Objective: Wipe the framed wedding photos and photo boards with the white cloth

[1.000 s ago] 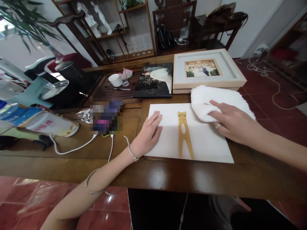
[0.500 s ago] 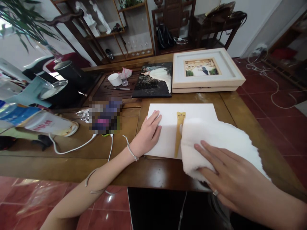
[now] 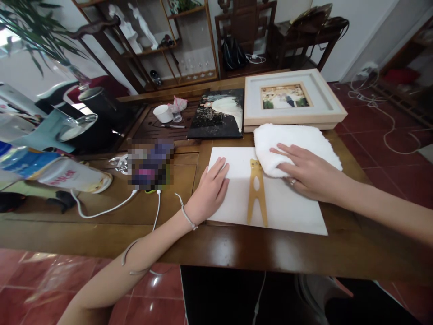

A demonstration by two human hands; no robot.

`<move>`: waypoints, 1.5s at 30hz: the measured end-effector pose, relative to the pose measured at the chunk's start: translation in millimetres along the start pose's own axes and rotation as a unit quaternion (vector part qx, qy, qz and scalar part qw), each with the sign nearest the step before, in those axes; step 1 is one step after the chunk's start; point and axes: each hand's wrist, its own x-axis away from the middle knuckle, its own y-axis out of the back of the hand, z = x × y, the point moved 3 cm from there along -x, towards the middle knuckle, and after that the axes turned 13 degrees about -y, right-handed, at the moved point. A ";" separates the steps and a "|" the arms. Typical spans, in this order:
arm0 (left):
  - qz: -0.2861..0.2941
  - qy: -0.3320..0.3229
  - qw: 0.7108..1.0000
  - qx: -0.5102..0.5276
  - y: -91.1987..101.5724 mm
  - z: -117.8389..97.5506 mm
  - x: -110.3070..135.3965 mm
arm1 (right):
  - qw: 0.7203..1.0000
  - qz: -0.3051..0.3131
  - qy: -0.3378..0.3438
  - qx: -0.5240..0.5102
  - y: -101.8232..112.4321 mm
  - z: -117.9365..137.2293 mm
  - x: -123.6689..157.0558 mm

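A flat white panel [image 3: 286, 211] lies near the table's front edge, with a gold, two-legged piece [image 3: 256, 192] on its surface. My left hand [image 3: 212, 189] rests flat on the panel's left side, fingers stretched out. With my right hand [image 3: 301, 174] I press a folded white towel [image 3: 301, 137] onto the panel's far right part. The towel hides that corner and lies close to the top of the gold piece. Some of my right fingertips sink into the cloth.
Behind the panel lie a dark photo board [image 3: 219, 113] and a light wooden picture frame [image 3: 252, 115]. To the left are a blurred-out object [image 3: 150, 164] with white cables, a snack bag [image 3: 74, 174], a white cup [image 3: 163, 113] and a black pot [image 3: 84, 135].
My right hand has slid the towel away from me, from the panel's near right to its far right. The gold piece's right leg now shows. My left hand stays in place.
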 end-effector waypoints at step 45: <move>0.023 -0.019 1.000 0.008 2.5 -2.0 0.1 | 0.998 -0.033 0.039 -0.035 39.2 115.8 44.9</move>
